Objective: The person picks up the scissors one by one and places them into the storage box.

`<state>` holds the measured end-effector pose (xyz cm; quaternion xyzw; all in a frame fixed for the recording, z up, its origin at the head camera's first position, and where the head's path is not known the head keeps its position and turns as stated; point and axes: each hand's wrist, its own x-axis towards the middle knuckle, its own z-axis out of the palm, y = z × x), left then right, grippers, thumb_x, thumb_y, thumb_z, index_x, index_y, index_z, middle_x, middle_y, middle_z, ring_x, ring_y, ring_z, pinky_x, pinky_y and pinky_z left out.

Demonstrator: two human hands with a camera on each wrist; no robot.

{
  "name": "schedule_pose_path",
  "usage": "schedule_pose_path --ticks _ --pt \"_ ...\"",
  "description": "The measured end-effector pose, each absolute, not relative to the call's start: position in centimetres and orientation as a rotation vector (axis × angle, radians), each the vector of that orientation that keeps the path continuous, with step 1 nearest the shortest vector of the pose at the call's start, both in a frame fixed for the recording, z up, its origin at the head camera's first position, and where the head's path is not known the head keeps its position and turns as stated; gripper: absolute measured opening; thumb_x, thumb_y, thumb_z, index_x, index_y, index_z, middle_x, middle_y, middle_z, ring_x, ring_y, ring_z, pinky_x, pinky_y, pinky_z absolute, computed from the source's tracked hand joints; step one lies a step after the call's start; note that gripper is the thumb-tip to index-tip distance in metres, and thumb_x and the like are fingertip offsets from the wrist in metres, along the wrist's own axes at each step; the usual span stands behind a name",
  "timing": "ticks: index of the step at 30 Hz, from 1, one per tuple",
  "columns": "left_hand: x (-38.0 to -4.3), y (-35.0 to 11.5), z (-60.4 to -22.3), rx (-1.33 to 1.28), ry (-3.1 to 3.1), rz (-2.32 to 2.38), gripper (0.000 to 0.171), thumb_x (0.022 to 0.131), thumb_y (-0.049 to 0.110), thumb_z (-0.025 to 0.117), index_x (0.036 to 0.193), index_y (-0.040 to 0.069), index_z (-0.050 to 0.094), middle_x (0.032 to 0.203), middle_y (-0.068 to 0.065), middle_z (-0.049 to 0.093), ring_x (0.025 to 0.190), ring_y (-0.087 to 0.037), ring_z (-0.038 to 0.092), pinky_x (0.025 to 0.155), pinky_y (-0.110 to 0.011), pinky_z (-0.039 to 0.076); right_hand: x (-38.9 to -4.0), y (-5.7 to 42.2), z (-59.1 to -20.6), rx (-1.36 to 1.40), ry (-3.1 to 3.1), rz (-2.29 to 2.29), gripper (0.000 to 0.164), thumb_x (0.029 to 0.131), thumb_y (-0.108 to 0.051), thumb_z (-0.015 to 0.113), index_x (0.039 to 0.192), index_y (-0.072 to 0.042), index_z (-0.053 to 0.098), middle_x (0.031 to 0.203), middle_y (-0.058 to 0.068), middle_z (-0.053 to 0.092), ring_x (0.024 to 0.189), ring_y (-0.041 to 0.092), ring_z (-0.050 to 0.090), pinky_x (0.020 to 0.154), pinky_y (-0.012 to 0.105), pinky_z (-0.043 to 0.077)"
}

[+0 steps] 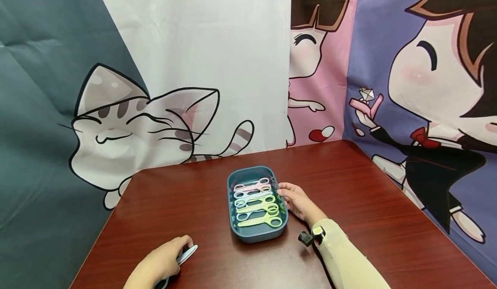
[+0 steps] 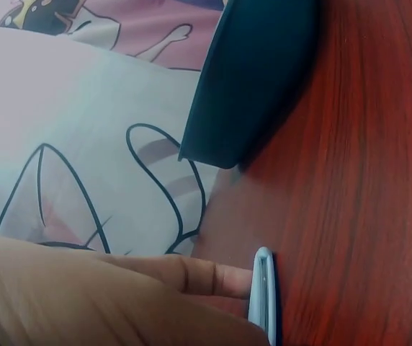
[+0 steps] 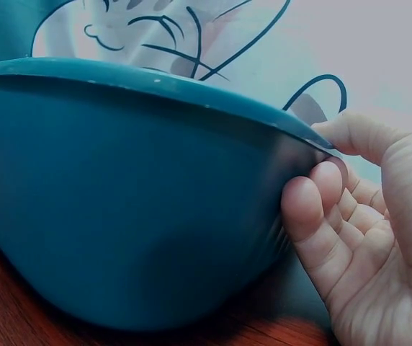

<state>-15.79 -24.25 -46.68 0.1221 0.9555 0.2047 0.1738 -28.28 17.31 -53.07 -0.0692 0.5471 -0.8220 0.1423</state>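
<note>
On the table, near its front left, my left hand [image 1: 163, 258] grips a pair of light blue scissors [image 1: 188, 254]. The blade end sticks out past the fingers, and part of a handle loop shows below the palm. In the left wrist view the scissors [image 2: 261, 292] stand edge-on beside a fingertip. My right hand [image 1: 298, 202] pinches the right rim of a dark teal basket [image 1: 259, 238], thumb over the edge and fingers against the outer wall. Inside the basket lie several scissors in a column: pink scissors [image 1: 252, 186] at the far end, then blue ones, with green scissors [image 1: 260, 223] nearest me.
The reddish-brown wooden table [image 1: 186, 202] runs back to a printed cloth backdrop [image 1: 217, 43] with cartoon figures. A small black wrist camera [image 1: 306, 238] sits on the right sleeve.
</note>
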Motion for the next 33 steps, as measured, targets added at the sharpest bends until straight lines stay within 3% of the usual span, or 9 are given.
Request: schedule_pose_path --ticks 11,21,26,33 --pt "-16.7 -23.5 -46.2 0.5 2.689 0.641 0.059 0.064 -0.019 0.064 0.104 0.024 0.059 0.083 0.0 0.051 0.072 -0.018 0.048 0.06 -0.031 0.04 -28.2 17.3 -53.1 -0.192 1.586 -2.376 0.017 0.102 -0.004 0.053 0.117 0.004 0.05 0.086 0.003 0.066 0.057 0.005 0.057 0.049 0.018 0.049" --pt "-19.2 -18.1 -42.9 0.562 2.782 0.552 0.053 0.073 -0.01 0.074 0.107 0.03 0.061 0.09 0.005 0.054 0.078 -0.017 0.053 0.067 -0.04 0.05 -28.2 17.2 -53.2 -0.215 1.585 -2.369 0.017 0.102 -0.005 0.053 0.116 0.004 0.05 0.086 0.003 0.066 0.057 0.004 0.056 0.049 0.018 0.048" --pt "-20.4 -15.2 -41.4 0.671 2.829 0.493 0.051 0.075 -0.003 0.076 0.108 0.033 0.062 0.089 0.008 0.053 0.077 -0.015 0.053 0.064 -0.037 0.048 -28.2 17.2 -53.1 -0.233 1.578 -2.367 0.019 0.102 -0.004 0.052 0.118 0.007 0.048 0.085 0.003 0.064 0.055 0.004 0.054 0.048 0.017 0.047" --pt "-21.8 -11.7 -39.9 0.813 2.829 0.41 0.049 0.076 0.0 0.075 0.114 0.029 0.065 0.096 0.006 0.056 0.083 -0.014 0.054 0.065 -0.034 0.048 -28.2 17.3 -53.1 -0.224 1.586 -2.359 0.016 0.102 -0.004 0.052 0.116 0.005 0.049 0.083 0.001 0.064 0.055 0.004 0.054 0.048 0.017 0.047"
